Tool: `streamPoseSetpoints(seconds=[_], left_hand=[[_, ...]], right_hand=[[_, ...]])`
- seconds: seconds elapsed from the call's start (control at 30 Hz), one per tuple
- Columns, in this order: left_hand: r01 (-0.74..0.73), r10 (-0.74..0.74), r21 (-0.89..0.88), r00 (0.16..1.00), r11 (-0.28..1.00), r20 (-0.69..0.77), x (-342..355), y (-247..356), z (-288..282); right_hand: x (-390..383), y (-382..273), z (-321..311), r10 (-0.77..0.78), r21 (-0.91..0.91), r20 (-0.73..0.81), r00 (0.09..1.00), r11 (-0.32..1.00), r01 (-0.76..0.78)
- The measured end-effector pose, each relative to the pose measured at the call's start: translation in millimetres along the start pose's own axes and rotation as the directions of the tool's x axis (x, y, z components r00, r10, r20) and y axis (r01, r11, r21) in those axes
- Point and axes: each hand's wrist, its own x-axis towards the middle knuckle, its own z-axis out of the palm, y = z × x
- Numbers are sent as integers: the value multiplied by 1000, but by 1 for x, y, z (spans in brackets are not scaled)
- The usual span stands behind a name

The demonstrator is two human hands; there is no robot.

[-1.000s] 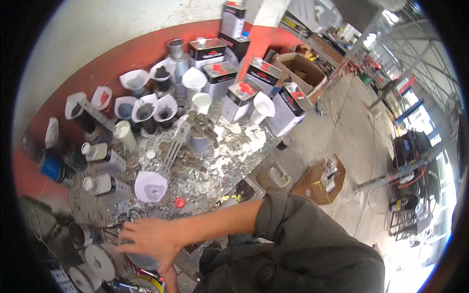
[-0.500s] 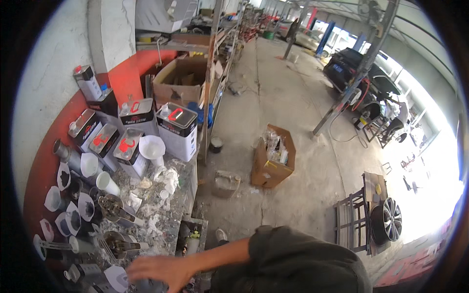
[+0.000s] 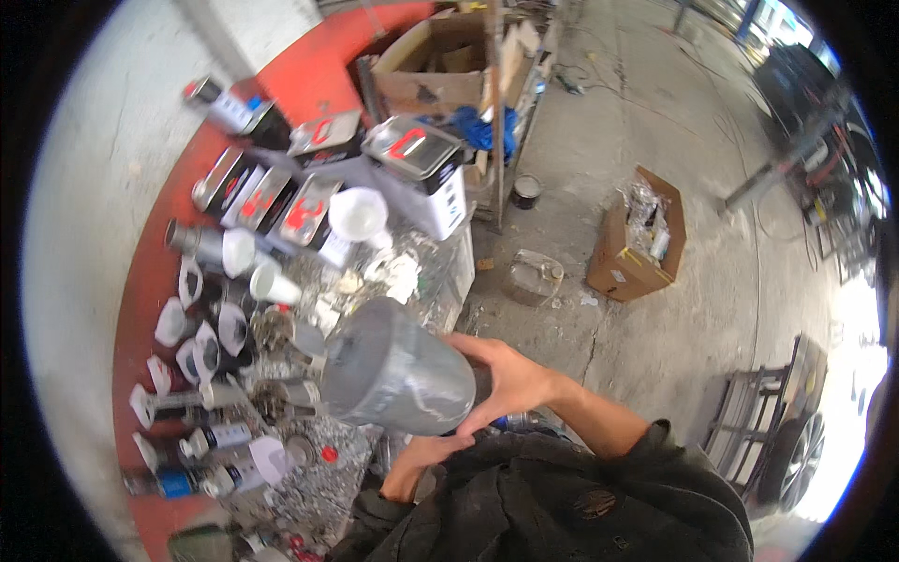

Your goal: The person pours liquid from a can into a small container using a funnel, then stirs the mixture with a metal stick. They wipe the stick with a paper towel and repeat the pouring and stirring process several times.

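A large grey cylindrical cup [image 3: 398,370], scuffed and tilted on its side, is held up over the bench edge. My right hand [image 3: 506,375] grips its right end, with thumb and fingers spread around it. From below, my left hand [image 3: 433,456] meets the cup's lower edge beside my right thumb, its fingers close together and partly hidden. Behind the cup, two metal-topped spray guns [image 3: 272,398] lie on the paint-stained bench [image 3: 342,459]. White paper cone strainers [image 3: 232,328] stand in several cups to the left.
Rectangular metal cans [image 3: 421,173] crowd the back of the bench, with a white funnel [image 3: 359,215] in front. Small bottles [image 3: 220,438] lie at the near left. On the floor are an open cardboard box [image 3: 637,239], a clear jug [image 3: 534,276] and a wheel [image 3: 794,464] by a rack.
My right hand has come back from the near end of the bench and now holds the grey cup. My left hand has come into view. The whole scene has shifted right as the view turned.
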Motion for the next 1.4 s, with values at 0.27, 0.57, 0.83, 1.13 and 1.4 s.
streamPoseSetpoints(seconds=[0.27, 0.57, 0.83, 1.13, 1.4], left_hand=[[105, -98, -39, 982, 994, 163, 65, 16, 39], [403, -376, -11, 844, 915, -382, -11, 23, 52], [325, -330, -193, 448, 926, -831, -134, -63, 82], [72, -370, -364, 270, 929, -889, -171, -115, 109], [104, -219, -194, 365, 976, -905, -131, -90, 67]], right_hand=[[-149, 18, -61, 28, -15, -779, 626, 998, -63], [-57, 137, -96, -140, -645, -409, 902, 743, -177], [165, 210, -104, 56, -986, 95, 994, 141, 86], [225, 251, -123, 269, -992, 22, 963, 127, -13], [157, 174, -53, 96, 12, -409, 908, 995, -100]])
